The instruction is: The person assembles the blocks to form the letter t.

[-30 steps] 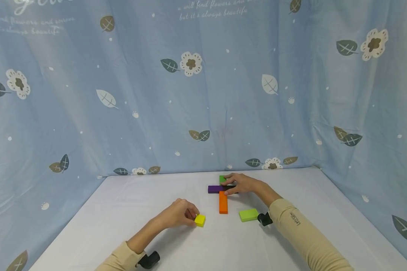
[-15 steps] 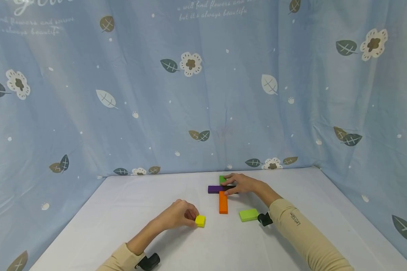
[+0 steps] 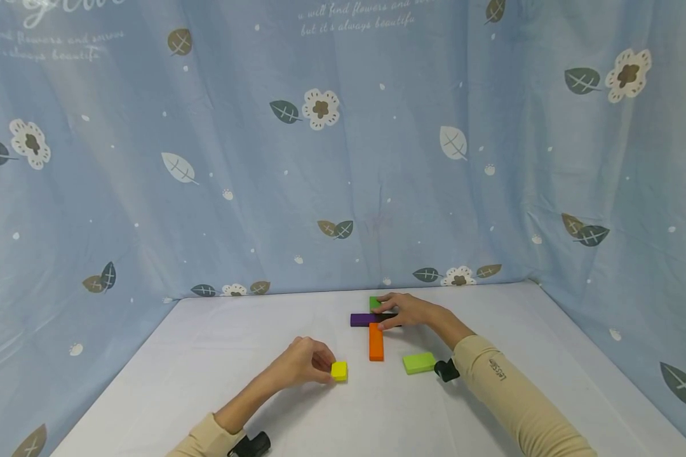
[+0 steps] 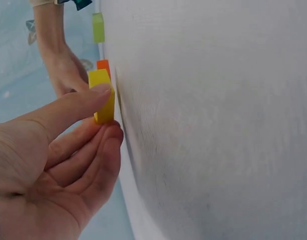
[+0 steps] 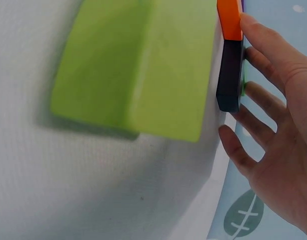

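Observation:
Between its thumb and fingertips, my left hand (image 3: 303, 363) pinches a small yellow block (image 3: 340, 371), also close up in the left wrist view. My right hand (image 3: 411, 310) reaches over a cross-like group of blocks. Its thumb touches the orange block (image 3: 376, 343), while its other fingers spread loosely past the black block (image 5: 229, 75). A purple block (image 3: 363, 320) lies left of the black one. Behind them a green block (image 3: 374, 303) is partly hidden by the right fingers. Exactly which blocks those fingers touch is hard to tell.
A lime-green block (image 3: 419, 363) lies apart, right of the orange one and beside the right wrist camera (image 3: 446, 370). White cloth covers the table (image 3: 234, 330). A blue patterned curtain (image 3: 251, 190) hangs along the back and sides.
My left hand has shifted slightly to the right with the yellow block, which has turned a little. The right hand and the other blocks stay where they were.

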### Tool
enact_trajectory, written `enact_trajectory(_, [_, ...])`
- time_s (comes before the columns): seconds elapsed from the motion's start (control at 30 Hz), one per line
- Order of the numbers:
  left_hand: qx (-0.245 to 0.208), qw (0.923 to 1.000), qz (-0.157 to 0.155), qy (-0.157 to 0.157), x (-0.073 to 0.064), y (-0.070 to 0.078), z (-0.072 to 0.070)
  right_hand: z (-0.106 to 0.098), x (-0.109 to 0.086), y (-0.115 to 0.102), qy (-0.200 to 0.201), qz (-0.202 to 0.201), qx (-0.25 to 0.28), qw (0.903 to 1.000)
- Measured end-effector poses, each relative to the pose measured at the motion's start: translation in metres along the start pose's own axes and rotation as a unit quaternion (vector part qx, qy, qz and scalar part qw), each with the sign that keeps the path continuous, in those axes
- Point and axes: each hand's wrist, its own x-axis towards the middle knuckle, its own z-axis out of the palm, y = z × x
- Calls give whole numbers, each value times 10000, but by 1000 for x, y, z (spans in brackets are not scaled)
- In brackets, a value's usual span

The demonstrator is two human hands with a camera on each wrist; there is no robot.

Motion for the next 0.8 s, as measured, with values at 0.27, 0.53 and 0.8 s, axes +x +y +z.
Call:
enact_trajectory(0.27, [-208,9997,79,57,1,3,4,0,-1,-1,30,-35,55,10000])
enact_trajectory(0.53, [-382,9990,178,147,2,6,10,1,0,0,60,-17,57,10000])
enact_trajectory(0.8, [-456,9989,77,-114,4,11,17,2,2,3,73,-4,59,10000])
